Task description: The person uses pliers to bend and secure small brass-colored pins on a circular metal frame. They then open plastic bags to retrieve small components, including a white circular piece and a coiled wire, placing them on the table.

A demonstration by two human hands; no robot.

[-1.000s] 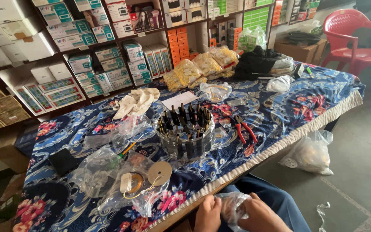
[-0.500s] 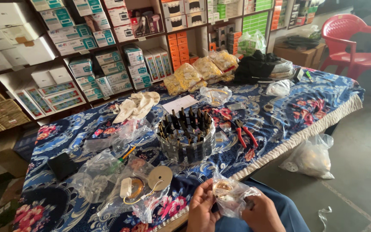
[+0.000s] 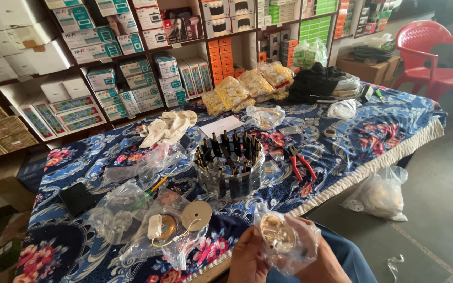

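At the bottom of the head view, both my hands grip a clear plastic bag (image 3: 289,238) with a round gold-coloured metal part inside. My left hand (image 3: 247,259) grips its left side, my right hand (image 3: 321,262) its right side and underside. They are just in front of the table's near edge. On the blue floral tablecloth (image 3: 394,123) ahead stands a clear round container (image 3: 229,167) packed with black upright pieces. A loose round disc with a wired part (image 3: 182,222) lies on crumpled bags to the left.
Red-handled pliers (image 3: 302,162) lie right of the container. Yellow packets (image 3: 242,89), a black heap (image 3: 315,81), a white cloth (image 3: 169,126) and a black flat object (image 3: 77,198) sit on the table. Shelves of boxes stand behind, a red chair (image 3: 431,52) at right, a floor bag (image 3: 381,196).
My hands have risen into view with the plastic bag, lifting it from near my lap up toward the table edge. The view has shifted slightly.
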